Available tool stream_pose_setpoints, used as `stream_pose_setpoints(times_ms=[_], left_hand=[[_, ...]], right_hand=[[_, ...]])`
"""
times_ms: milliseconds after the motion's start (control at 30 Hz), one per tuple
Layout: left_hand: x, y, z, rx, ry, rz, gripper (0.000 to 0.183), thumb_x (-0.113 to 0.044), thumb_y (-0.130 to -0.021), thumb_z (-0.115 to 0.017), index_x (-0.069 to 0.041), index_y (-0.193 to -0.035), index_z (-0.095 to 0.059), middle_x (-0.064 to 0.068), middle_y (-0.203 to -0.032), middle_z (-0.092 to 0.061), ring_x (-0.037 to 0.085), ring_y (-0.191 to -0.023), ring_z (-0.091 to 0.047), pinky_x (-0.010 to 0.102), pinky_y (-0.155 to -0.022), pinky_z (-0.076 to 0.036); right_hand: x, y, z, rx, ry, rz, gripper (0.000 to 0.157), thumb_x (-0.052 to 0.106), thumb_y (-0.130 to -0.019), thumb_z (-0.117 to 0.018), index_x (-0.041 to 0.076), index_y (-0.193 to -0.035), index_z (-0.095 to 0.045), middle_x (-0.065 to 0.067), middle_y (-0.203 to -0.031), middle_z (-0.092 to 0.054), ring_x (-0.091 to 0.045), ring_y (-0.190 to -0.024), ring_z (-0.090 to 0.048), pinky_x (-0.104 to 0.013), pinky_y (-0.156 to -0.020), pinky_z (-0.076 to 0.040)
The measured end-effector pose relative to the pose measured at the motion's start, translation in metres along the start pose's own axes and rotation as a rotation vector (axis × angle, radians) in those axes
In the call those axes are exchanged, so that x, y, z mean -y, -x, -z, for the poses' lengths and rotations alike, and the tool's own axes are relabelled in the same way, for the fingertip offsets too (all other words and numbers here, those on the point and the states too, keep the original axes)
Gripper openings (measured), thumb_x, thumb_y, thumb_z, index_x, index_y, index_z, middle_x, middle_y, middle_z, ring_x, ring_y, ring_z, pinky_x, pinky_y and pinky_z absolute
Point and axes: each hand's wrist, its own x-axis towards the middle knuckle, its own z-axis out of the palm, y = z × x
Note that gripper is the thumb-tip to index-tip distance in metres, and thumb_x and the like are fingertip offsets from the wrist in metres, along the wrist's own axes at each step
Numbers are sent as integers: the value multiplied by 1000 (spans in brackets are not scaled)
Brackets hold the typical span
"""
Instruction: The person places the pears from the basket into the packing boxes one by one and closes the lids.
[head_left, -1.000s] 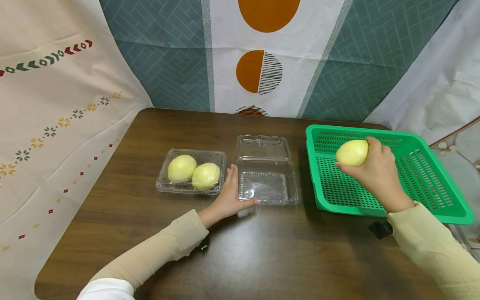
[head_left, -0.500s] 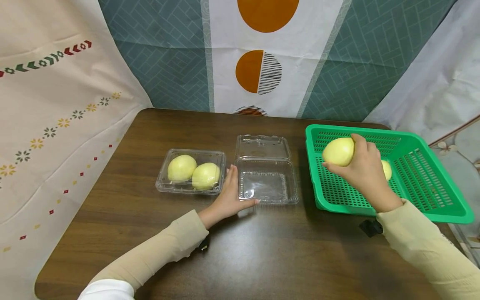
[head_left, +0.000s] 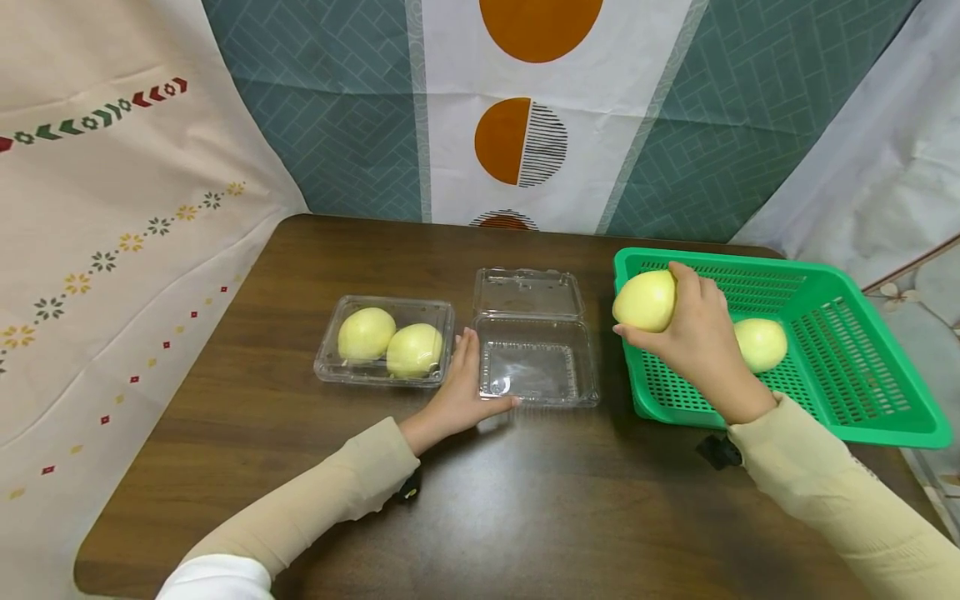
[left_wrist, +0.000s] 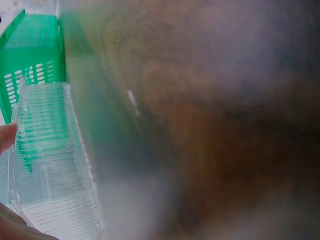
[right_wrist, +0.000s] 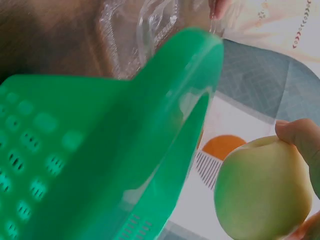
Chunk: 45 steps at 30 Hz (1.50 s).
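Observation:
My right hand (head_left: 701, 342) holds a pale yellow apple (head_left: 643, 302) between thumb and fingers, over the left rim of the green basket (head_left: 862, 425). The right wrist view shows the thumb close to the dip at the top of this apple. A second apple (head_left: 761, 344) lies in the basket. With fingers stretched out, my left hand (head_left: 459, 392) rests against the left side and front edge of a clear plastic clamshell box (head_left: 536, 367). That box holds nothing, and its lid (head_left: 527, 294) is folded back.
Left of my left hand stands a closed clear clamshell box (head_left: 345, 373) with two apples (head_left: 364, 334) inside. Everything stands on a dark brown wooden table (head_left: 525, 508). Patterned cloth (head_left: 352, 108) hangs behind the table and along both sides.
My right hand has carried the apple leftward from the middle of the basket to its left rim. This uncovers the second apple in the basket. The left hand stays in place.

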Motion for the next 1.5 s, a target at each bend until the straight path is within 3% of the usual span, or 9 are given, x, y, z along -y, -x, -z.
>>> stream_pose_setpoints(times_ms=[567,900,1500], left_hand=[[2,1,2,-4,-15,-10,121,-46,-75,-77,4,-150,3,18,-159,9,34,-146,10,56,-114,-7],[2,0,2,-6,-1,-6,121,-45,-75,-77,3,-150,3,17,-159,10,32,-146,11,56,-114,-7],[1,0,1,0,16,-12,119,-44,-76,-77,4,-150,3,19,-158,9,36,-145,10,60,-113,-10]], right_hand=[[23,-1,-26,49,-36,33,94,29,-69,-84,-8,-139,-32,-33,-123,-46,-46,-109,-43,-58,-79,-41],[32,1,-37,47,-51,109,94,26,-67,-85,-10,-137,-34,-31,-125,-46,-45,-111,-44,-59,-81,-43],[54,9,-61,168,-32,226,97,29,-63,-88,-5,-137,-36,-28,-131,-44,-44,-118,-44,-57,-84,-49]])
